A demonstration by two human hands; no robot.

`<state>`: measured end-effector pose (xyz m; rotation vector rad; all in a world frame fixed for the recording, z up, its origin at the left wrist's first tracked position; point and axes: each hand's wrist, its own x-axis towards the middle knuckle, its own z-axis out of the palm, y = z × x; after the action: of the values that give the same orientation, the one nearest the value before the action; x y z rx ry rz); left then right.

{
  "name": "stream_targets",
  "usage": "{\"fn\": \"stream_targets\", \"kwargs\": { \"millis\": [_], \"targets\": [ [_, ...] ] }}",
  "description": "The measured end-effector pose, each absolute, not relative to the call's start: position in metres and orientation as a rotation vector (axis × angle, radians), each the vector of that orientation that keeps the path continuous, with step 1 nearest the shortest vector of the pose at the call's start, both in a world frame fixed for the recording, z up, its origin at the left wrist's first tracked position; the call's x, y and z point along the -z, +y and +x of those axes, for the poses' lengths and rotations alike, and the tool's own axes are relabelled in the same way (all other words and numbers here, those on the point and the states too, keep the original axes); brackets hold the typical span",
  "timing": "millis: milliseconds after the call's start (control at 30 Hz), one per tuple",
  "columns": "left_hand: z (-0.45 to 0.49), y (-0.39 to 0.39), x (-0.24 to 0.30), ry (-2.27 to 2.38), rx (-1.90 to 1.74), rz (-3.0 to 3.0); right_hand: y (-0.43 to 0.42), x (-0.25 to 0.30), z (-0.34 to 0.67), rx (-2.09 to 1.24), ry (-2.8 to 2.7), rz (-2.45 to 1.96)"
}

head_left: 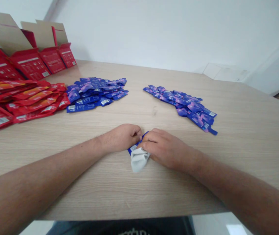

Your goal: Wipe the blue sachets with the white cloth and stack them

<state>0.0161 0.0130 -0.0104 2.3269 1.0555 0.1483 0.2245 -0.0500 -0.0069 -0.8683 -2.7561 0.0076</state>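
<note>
- Foreground: my dark shirt (119,227) shows below the edge of the pale wood-grain table (119,199). My left forearm (43,169) and right forearm (227,182) enter from the lower corners and converge at centre.
- My left hand (121,137): closed, with the fingers curled against the blue sachet (134,147), which it appears to grip.
- My right hand (165,148): nearly closed, with the fingers bent over the sachet's far part. The thumb is hidden, so I cannot tell whether it grips or only presses.
- Blue sachet: held between both hands above the table, largely covered. Its long axis slants from near-left to far-right. The end with a pale label lies just below my left fingers, and the far tip shows just past my right fingers.
- Crumpled white cloth (139,159): bunched against the sachet, projecting toward me beneath my right fingers and nearer that hand. It could be tissue; I cannot tell.
- Middle distance: a pile of blue sachets (95,93) lies ahead-left, and a looser blue row (183,104) lies ahead-right.
- Far left: a heap of red sachets (26,99) lies before opened red cartons (29,63).
- Background: a white wall (154,32).
</note>
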Motion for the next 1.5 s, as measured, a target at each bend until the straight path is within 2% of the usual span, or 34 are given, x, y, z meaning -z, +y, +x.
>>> {"fn": "stream_targets", "kwargs": {
  "millis": [233,433,600,800,967,1133,1333,1500],
  "targets": [
    [0.017,0.014,0.013,1.068,-0.193,2.326,-0.039,0.008,0.234,0.018,-2.655,-1.071],
    [0.018,0.014,0.01,1.047,-0.157,2.366,-0.043,0.005,0.234,-0.052,-2.81,-0.884],
    [0.019,0.013,0.008,1.091,-0.163,2.36,-0.036,0.008,0.236,0.043,-2.656,-1.076],
    [0.018,0.014,0.009,1.021,-0.144,2.377,-0.044,0.006,0.228,-0.023,-2.782,-0.786],
    [0.019,0.014,0.007,1.09,-0.16,2.32,-0.039,0.008,0.232,0.024,-2.643,-1.018],
    [0.017,0.017,0.006,1.032,-0.148,2.272,-0.05,0.007,0.219,0.0,-2.756,-0.721],
    [0.017,0.018,0.007,1.065,-0.149,2.226,-0.045,0.007,0.226,0.03,-2.637,-0.966],
    [0.017,0.017,0.006,1.028,-0.136,2.233,-0.052,0.005,0.217,0.023,-2.775,-0.694]
  ]
}}
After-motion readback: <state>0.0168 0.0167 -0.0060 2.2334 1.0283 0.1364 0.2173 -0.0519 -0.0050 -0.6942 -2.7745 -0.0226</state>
